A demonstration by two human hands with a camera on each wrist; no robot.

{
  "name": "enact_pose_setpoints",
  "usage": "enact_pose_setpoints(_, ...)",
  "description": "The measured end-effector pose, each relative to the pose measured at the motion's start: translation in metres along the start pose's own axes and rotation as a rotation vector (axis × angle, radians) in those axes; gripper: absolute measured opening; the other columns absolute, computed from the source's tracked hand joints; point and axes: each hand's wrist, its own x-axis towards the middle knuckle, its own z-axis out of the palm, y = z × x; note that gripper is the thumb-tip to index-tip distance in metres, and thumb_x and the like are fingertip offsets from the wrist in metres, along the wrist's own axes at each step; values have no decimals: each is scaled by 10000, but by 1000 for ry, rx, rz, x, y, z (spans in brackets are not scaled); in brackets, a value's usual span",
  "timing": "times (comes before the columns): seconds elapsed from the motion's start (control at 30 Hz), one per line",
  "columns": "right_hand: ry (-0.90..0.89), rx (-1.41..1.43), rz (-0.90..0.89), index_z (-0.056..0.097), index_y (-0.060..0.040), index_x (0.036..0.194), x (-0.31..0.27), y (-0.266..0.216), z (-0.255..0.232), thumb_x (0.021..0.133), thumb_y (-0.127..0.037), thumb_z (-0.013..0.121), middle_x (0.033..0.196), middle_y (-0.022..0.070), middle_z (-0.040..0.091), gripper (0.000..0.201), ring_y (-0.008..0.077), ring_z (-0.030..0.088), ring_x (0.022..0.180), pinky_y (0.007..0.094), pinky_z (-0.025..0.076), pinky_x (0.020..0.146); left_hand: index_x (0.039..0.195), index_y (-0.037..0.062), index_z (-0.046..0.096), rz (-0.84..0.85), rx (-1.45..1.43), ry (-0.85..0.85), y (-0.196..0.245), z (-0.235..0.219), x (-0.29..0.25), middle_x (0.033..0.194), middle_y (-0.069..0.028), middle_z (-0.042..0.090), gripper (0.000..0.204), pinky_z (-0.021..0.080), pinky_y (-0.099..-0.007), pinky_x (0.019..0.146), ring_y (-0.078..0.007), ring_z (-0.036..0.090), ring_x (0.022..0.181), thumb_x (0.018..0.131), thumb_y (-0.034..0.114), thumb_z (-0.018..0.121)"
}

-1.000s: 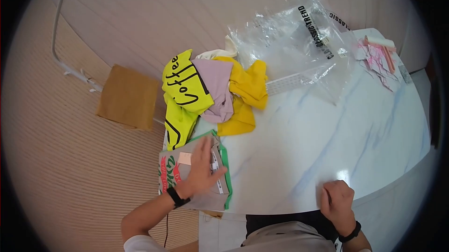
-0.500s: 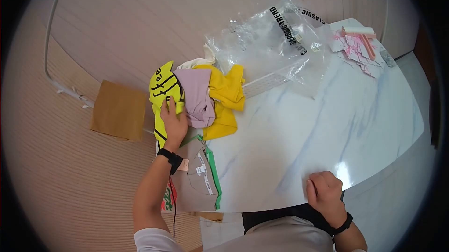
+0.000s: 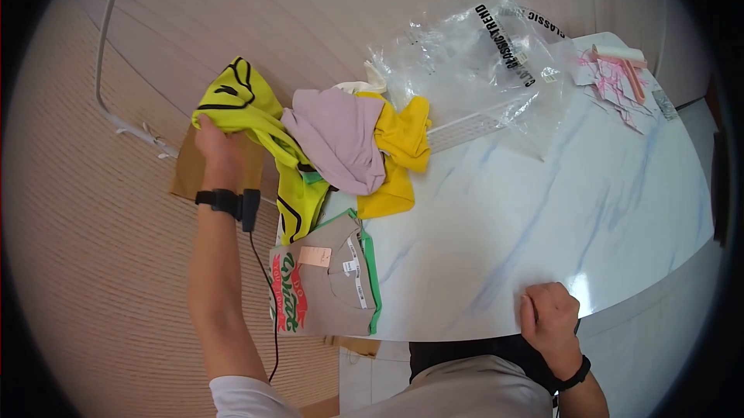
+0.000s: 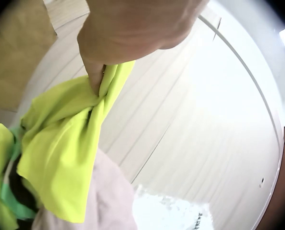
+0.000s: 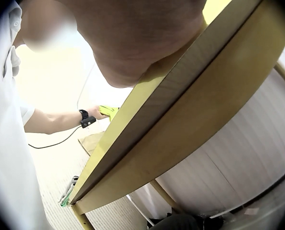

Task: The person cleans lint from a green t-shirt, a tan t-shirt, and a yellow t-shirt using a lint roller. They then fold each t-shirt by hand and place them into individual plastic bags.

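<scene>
Right hand: the right hand [image 3: 552, 317] rests at 4 o'clock on the near edge of the white table [image 3: 465, 232]; its fingers are curled together, and I see nothing in them.
Grey shirt: the grey shirt [image 3: 322, 286] lies flat at 7 o'clock, with a pink tag [image 3: 315, 257] on it and a green edge on its right side.
Left hand: the left hand [image 3: 219, 150] is at 9 o'clock, its fingers clamped on the lime shirt, with a brown paper bag [image 3: 250, 166] behind it.
Lime shirt: the lime shirt [image 3: 246, 108] is at 10 o'clock, one end raised in the hand, the other reaching down near the grey shirt.
Heap: the lilac cloth [image 3: 337, 139] is at 11 o'clock, touching the yellow cloth [image 3: 407, 135] at 1 o'clock.
Far side: the clear plastic bag [image 3: 457, 61] is at 1 o'clock, the pink-marked papers [image 3: 612, 88] at 2 o'clock.
</scene>
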Motion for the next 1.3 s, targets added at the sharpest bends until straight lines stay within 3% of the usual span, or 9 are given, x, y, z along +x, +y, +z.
enact_pose_setpoints(0.37, -12, 20, -2, 663, -54, 908, 1, -1, -2, 817, -26, 741, 790, 100, 640, 123, 308, 614, 655, 398, 493, 547, 1381, -62, 520, 135, -349, -265, 162, 39, -10, 1420, -215, 599, 446, 502, -576, 1103, -377, 601, 1306, 1129, 283, 390)
enact_pose_setpoints(0.53, -11, 145, 58, 676, -42, 899, 0, -1, -9, 849, 4, 718, 796, 85, 651, 80, 251, 624, 651, 365, 485, 542, 1400, -31, 520, -112, -464, -607, 194, 40, -67, 1363, -218, 635, 434, 528, -547, 1081, -358, 637, 1251, 1135, 292, 404)
enact_pose_setpoints(0.63, 45, 421, 447, 683, -26, 958, -5, 2, -17, 899, 6, 696, 814, 39, 659, 68, 148, 620, 697, 305, 496, 589, 1410, -15, 521, -310, -581, -725, 176, 55, -130, 1327, -216, 658, 428, 547, -525, 1063, -340, 662, 1213, 1134, 297, 421)
enact_pose_setpoints(0.73, 119, 689, 514, 575, 2, 1317, 0, 8, -17, 935, 4, 666, 1054, 42, 648, 393, 87, 596, 907, 237, 498, 747, 1420, 2, 523, -619, -738, -741, 137, 75, -201, 1291, -214, 680, 423, 566, -504, 1044, -322, 687, 1175, 1133, 301, 437)
enact_pose_setpoints(0.9, 86, 905, 559, 453, -4, 1478, 6, 15, -20, 968, 28, 613, 1213, 46, 617, 535, 94, 591, 1039, 245, 496, 878, 1454, 39, 510, -931, -325, -724, -64, 38, -257, 1358, -210, 642, 452, 550, -491, 1057, -317, 650, 1238, 1117, 341, 498)
enact_pose_setpoints(0.97, 47, 949, 598, 462, -6, 1470, -2, 24, -19, 982, 28, 600, 1222, 35, 622, 508, 101, 600, 1060, 254, 500, 912, 1508, 18, 448, -853, 68, -408, -98, 28, -305, 1498, -203, 520, 536, 475, -498, 1123, -346, 521, 1385, 1075, 300, 590)
enact_pose_setpoints(1.07, 18, 1084, 598, 462, -5, 1474, 1, 23, -30, 1014, -49, 630, 1311, 41, 615, 492, 110, 612, 1077, 285, 496, 960, 1557, 8, 376, 80, 563, -803, -87, 9, -373, 1578, -213, 398, 719, 384, -519, 1180, -376, 398, 1468, 978, 248, 728)
enact_pose_setpoints(1.2, 135, 1467, 668, 504, 9, 1448, 8, 22, -32, 1049, -160, 638, 1307, 44, 638, 453, 113, 624, 1063, 289, 497, 954, 1600, 49, 327, 418, 483, -1326, -44, 20, -424, 1581, -249, 365, 972, 302, -574, 1210, -478, 372, 1458, 809, 248, 856)
enact_pose_setpoints(1.3, 138, 1140, 697, 599, 28, 1352, 11, 22, -26, 1071, -190, 608, 1216, 36, 682, 356, 109, 634, 1022, 267, 507, 897, 1607, 36, 315, 567, 591, -1402, -33, 38, -441, 1595, -264, 336, 1035, 281, -613, 1205, -481, 350, 1468, 768, 267, 876)
